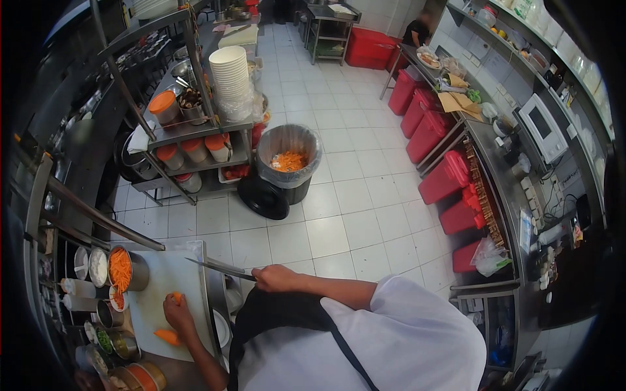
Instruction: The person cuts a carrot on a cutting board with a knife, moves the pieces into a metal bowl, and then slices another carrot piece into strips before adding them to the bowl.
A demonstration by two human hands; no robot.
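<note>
While a tub [120,268] already holds shredded carrot, the left hand [177,315] pinches one carrot piece [176,298] on the board [163,280], a second piece [168,336] lies uncut, and the right hand [274,278] grips the knife [218,267].

A commercial kitchen: steel counters [502,169] at right, red bins [430,133] beneath, stacked white bowls [231,72] on upper-left shelving, tiled floor [352,215].

Orange carrot [175,298] — white cutting board [171,277] — red bins [443,179].

One knife [218,268] up, one white cutting board [163,274], and two carrot pieces [168,336] on it. One pot of shredded carrot [121,270] alongside. One lined bin [289,156], one stack of white bowls [231,72], one microwave [541,127].
</note>
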